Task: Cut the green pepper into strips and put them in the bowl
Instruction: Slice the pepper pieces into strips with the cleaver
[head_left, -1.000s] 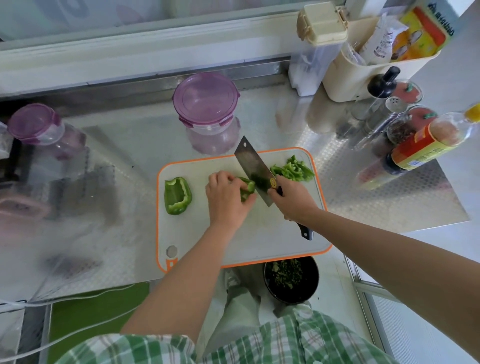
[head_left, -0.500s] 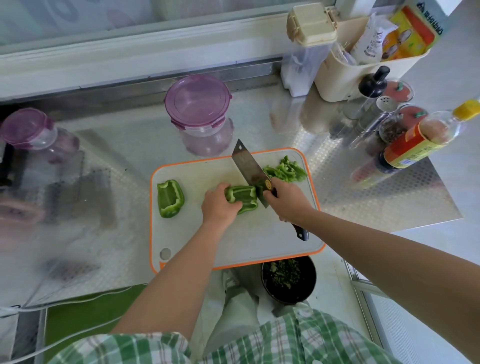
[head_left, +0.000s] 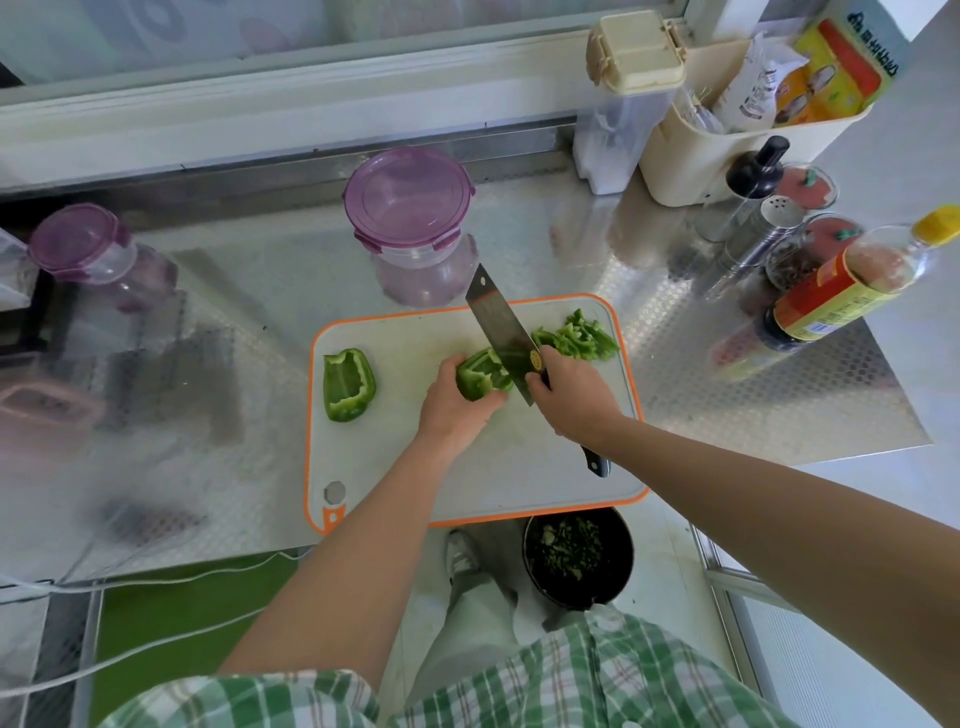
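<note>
My left grip (head_left: 453, 410) clasps a green pepper piece (head_left: 480, 375) on the cutting board (head_left: 519, 467); my right grip (head_left: 571, 400) grasps the knife (head_left: 496, 322), blade touching the piece, cut strips (head_left: 582, 335) just right.

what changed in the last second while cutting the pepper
The left hand slid back off the pepper piece, uncovering it, and now grips its left end. The right hand still holds the knife at its right end. The pepper half and cut strips stayed put.
</note>
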